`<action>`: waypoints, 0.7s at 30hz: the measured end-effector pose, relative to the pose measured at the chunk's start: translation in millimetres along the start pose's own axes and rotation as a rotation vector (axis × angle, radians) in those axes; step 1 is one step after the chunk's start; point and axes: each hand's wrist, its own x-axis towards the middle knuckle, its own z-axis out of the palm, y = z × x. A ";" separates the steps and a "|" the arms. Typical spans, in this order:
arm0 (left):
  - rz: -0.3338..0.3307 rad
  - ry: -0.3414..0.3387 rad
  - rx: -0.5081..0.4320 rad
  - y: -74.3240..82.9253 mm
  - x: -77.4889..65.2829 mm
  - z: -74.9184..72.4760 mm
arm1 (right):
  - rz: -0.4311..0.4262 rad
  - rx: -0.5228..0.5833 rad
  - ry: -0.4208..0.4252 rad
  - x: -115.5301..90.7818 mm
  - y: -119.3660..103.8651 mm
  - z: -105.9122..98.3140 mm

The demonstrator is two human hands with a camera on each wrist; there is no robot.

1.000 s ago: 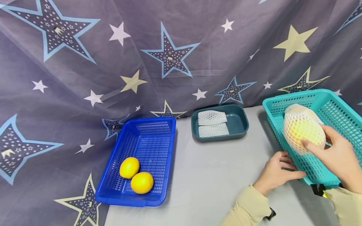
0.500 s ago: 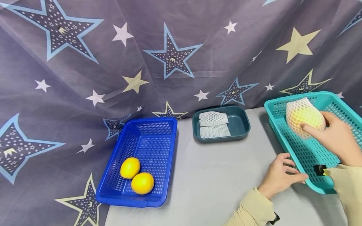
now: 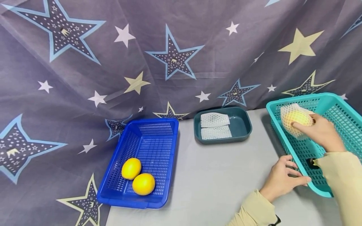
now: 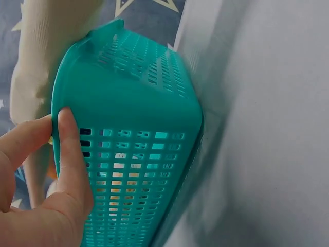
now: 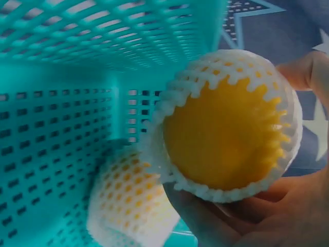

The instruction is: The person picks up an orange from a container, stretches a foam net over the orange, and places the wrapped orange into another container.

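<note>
My right hand (image 3: 325,131) grips a round yellow-orange fruit (image 5: 226,139) wrapped in a white foam net sleeve (image 5: 285,108). In the right wrist view the fruit's bare end shows through the sleeve's opening. A second netted fruit (image 5: 131,198) lies behind it inside the teal plastic basket (image 3: 285,139), mostly hidden by the held one in the head view. With thumb and fingers on either side, my left hand (image 4: 46,185) pinches the rim of the teal basket at its near left corner (image 4: 64,77).
A blue basket (image 3: 172,150) at the left holds two bare yellow fruits (image 3: 143,184). Between the baskets, by the curtain, stands a dark teal tray (image 3: 240,121) with two flat white foam nets (image 3: 215,120). A star-patterned curtain (image 3: 181,94) hangs behind the grey table (image 3: 212,175).
My right hand has carried the netted fruit farther back and slightly left over the teal basket. My left hand stays at the basket's rim. The view has shifted slightly.
</note>
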 end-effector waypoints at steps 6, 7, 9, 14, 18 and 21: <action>-0.009 -0.001 0.005 0.3 0.3 1.2 | 0.019 0.006 -0.064 7.6 13.8 7.3; -0.010 0.000 0.005 0.8 0.3 1.3 | 0.016 0.011 -0.074 8.5 15.3 8.3; -0.015 0.001 0.005 1.5 0.3 1.4 | 0.012 0.008 -0.079 10.4 17.2 10.6; -0.023 0.002 0.005 1.2 0.8 1.8 | -0.011 -0.018 -0.080 13.9 19.3 18.9; -0.026 0.007 0.009 -0.2 1.6 2.6 | -0.057 -0.025 -0.069 15.6 20.6 26.6; -0.026 0.011 0.018 -1.4 1.8 4.0 | -0.086 -0.041 -0.080 14.2 23.1 28.9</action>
